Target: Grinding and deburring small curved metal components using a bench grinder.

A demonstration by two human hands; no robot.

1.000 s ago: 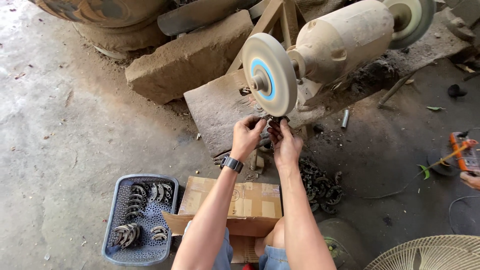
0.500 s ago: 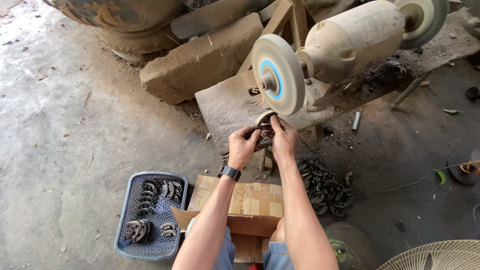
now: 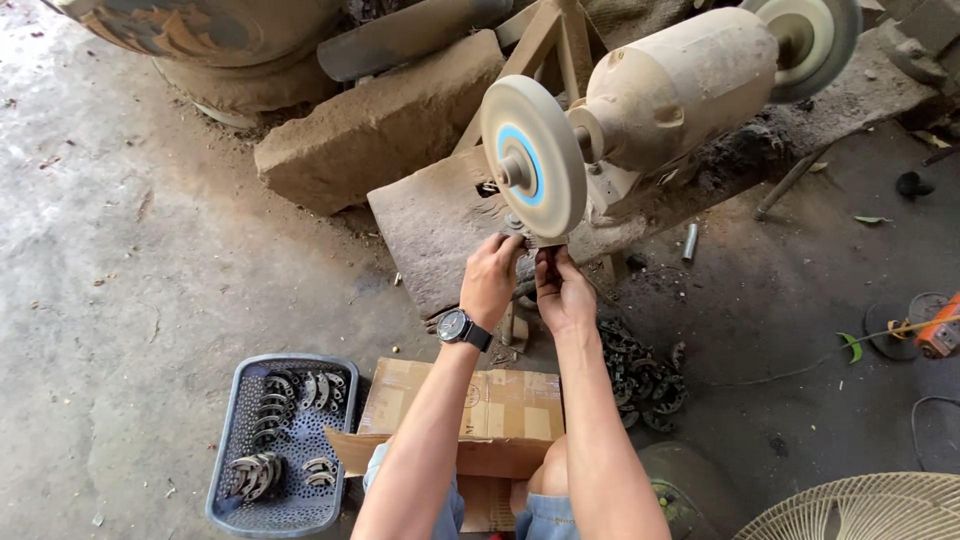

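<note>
Both my hands reach up under a round buffing wheel point(image 3: 533, 169) with a blue centre, mounted on a dusty bench motor point(image 3: 672, 92). My left hand point(image 3: 492, 276), with a dark wristwatch, and my right hand point(image 3: 562, 290) pinch a small dark metal piece point(image 3: 540, 243) between them and press it against the wheel's lower rim. Most of the piece is hidden by my fingers.
A grey perforated basket point(image 3: 236, 489) at lower left holds several curved metal pieces. A cardboard box point(image 3: 497, 410) sits by my knees. A heap of dark metal pieces point(image 3: 640, 372) lies to the right. A stone block point(image 3: 375, 125), a second wheel point(image 3: 803, 38) and a fan guard point(image 3: 865, 509) surround me.
My view has shifted slightly, so the wheel and hands sit a little further right and lower. Both hands keep the piece at the wheel's lower edge.
</note>
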